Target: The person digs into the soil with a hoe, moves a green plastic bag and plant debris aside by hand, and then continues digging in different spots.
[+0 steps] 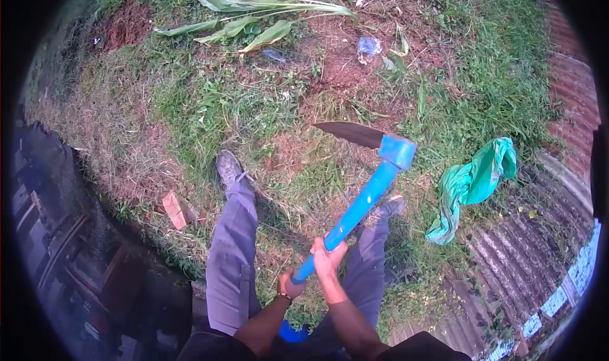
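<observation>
Blue-handled hoe [361, 207] is left of the green sack [472, 182], long axis slanting from near the body forward and rightward; blade [350, 133] points away from the sack. Right hand [327, 257] sits nearer blade and sack, left hand [292, 283] farther; both hands' fingers wrap the handle.

Ground [139, 101]: patchy grass with bare reddish soil
Far side: a leafy stalk [247, 4], near crumpled plastic [369, 46]
Left side: a pale brown block [179, 210]
Right side: a green cloth or bag [476, 180], near corrugated sheets [523, 234]
</observation>
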The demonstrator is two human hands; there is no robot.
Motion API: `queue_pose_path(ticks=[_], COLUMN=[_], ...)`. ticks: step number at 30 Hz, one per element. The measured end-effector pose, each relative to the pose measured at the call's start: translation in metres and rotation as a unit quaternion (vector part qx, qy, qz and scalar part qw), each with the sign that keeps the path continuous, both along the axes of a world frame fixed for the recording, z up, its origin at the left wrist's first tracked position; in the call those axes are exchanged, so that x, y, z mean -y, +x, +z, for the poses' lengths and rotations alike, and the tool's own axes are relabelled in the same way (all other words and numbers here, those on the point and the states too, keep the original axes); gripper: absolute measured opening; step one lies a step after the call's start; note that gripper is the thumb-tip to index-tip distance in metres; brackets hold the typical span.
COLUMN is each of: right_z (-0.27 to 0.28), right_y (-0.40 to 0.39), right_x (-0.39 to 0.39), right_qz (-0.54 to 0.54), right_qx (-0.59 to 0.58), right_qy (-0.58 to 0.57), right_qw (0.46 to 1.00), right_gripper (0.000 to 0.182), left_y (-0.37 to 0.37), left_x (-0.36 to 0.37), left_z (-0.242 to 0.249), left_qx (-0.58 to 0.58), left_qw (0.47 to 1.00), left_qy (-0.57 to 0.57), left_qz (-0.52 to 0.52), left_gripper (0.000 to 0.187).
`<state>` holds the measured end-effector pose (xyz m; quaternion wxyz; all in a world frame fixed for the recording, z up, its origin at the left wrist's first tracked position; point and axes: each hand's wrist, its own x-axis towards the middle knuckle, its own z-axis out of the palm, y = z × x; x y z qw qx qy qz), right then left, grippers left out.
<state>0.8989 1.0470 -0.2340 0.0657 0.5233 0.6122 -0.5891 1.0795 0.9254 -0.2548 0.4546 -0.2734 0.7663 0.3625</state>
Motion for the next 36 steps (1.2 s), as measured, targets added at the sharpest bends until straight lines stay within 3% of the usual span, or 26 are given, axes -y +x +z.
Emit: queue_pose_path(ticks=[3,5,6,7,8,9,10,11,12,13,15,17,18,21,22,24,25,26,27,29,30,32,33,34,35,36], right_z=[-0.011,-0.026,-0.049,-0.081,-0.136,-0.152,-0.148,-0.14,-0.137,-0.084,-0.052,-0.006,-0.001,-0.019,-0.036,-0.092,-0.133,-0.167,-0.149,-0.115,-0.084,-0.038,0.002,0.003,0.015,0.01], right_y=[-0.088,-0.166,-0.186,-0.191,-0.168,-0.139,-0.099,-0.049,0.012,0.03,0.068,0.046,0.02,-0.102,-0.133,-0.162,-0.15,-0.126,-0.1,-0.008,0.031,0.067,0.027,0.022,-0.019,-0.058], right_x=[-0.033,-0.05,-0.058,-0.055,-0.055,-0.04,-0.03,-0.021,-0.012,0.0,0.005,0.0,-0.012,-0.041,-0.043,-0.04,-0.032,-0.02,-0.01,0.003,0.011,0.012,0.011,0.0,-0.008,-0.017], right_qz=[-0.012,-0.047,0.034,0.027,0.052,0.043,0.061,0.079,0.086,0.015,0.036,0.008,-0.006,-0.093,-0.074,0.018,0.082,0.083,0.091,0.107,0.033,0.007,-0.031,-0.019,-0.02,-0.099], right_qx=[-0.14,-0.158,-0.195,-0.177,-0.125,-0.023,0.046,0.11,0.11,0.159,0.116,0.026,-0.034,-0.234,-0.204,-0.174,-0.125,0.005,-0.01,0.044,0.099,0.09,0.071,0.027,-0.043,-0.125], right_qy=[0.006,0.041,0.114,0.14,0.117,0.053,0.056,0.042,0.028,-0.071,-0.043,-0.014,0.004,0.023,0.052,0.157,0.173,0.101,0.116,0.081,-0.012,-0.017,-0.04,-0.024,0.0,0.003], right_qw=[0.99,0.985,0.974,0.974,0.984,0.997,0.995,0.99,0.99,0.985,0.992,1.0,0.999,0.967,0.975,0.972,0.974,0.991,0.989,0.99,0.994,0.996,0.996,0.999,0.999,0.987], right_gripper=[0.017,0.014,0.016,0.02,0.021,0.021,0.02,0.021,0.021,0.021,0.016,0.02,0.022,0.019,0.015,0.016,0.02,0.024,0.021,0.025,0.024,0.019,0.017,0.02,0.023,0.023], left_y=[-0.139,-0.215,-0.23,-0.214,-0.185,-0.148,-0.107,-0.058,-0.002,0.023,0.047,0.042,0.006,-0.162,-0.204,-0.192,-0.178,-0.125,-0.106,-0.01,0.03,0.077,0.047,0.012,-0.021,-0.092], left_x=[-0.027,-0.054,-0.059,-0.054,-0.052,-0.049,-0.051,-0.04,-0.025,-0.013,0.002,0.0,-0.011,-0.053,-0.06,-0.047,-0.044,-0.04,-0.036,-0.021,-0.007,0.006,0.005,0.002,-0.006,-0.021], left_z=[-0.051,-0.086,-0.101,-0.109,-0.116,-0.107,-0.078,-0.06,-0.038,-0.001,0.034,0.004,-0.029,-0.107,-0.12,-0.133,-0.137,-0.13,-0.102,-0.064,-0.033,-0.002,0.0,-0.012,-0.05,-0.071], left_qx=[-0.164,-0.205,-0.215,-0.149,-0.085,-0.016,-0.006,0.052,0.044,0.082,0.132,0.009,-0.111,-0.2,-0.21,-0.137,-0.097,-0.018,0.018,0.026,0.073,-0.033,-0.018,0.002,-0.063,-0.137], left_qw=[0.984,0.977,0.976,0.988,0.996,1.0,0.999,0.996,0.999,0.996,0.991,0.998,0.989,0.971,0.97,0.989,0.995,0.999,0.999,1.0,0.994,0.997,0.997,0.996,0.99,0.981], left_qy=[0.07,0.059,0.04,0.032,0.025,0.019,-0.036,-0.068,-0.026,0.006,-0.006,0.051,0.102,0.132,0.126,0.058,0.024,0.014,-0.024,0.003,0.052,0.059,0.074,0.091,0.088,0.127], left_qz=[-0.025,-0.013,-0.023,-0.014,0.0,0.009,0.03,-0.014,0.005,0.032,-0.009,-0.027,0.003,-0.017,-0.009,-0.017,-0.018,0.039,0.032,0.016,0.06,0.027,0.004,-0.021,-0.088,-0.054], left_gripper=[0.025,0.023,0.022,0.023,0.023,0.024,0.029,0.03,0.028,0.026,0.024,0.025,0.025,0.023,0.022,0.022,0.022,0.027,0.031,0.033,0.024,0.023,0.022,0.022,0.024,0.029])
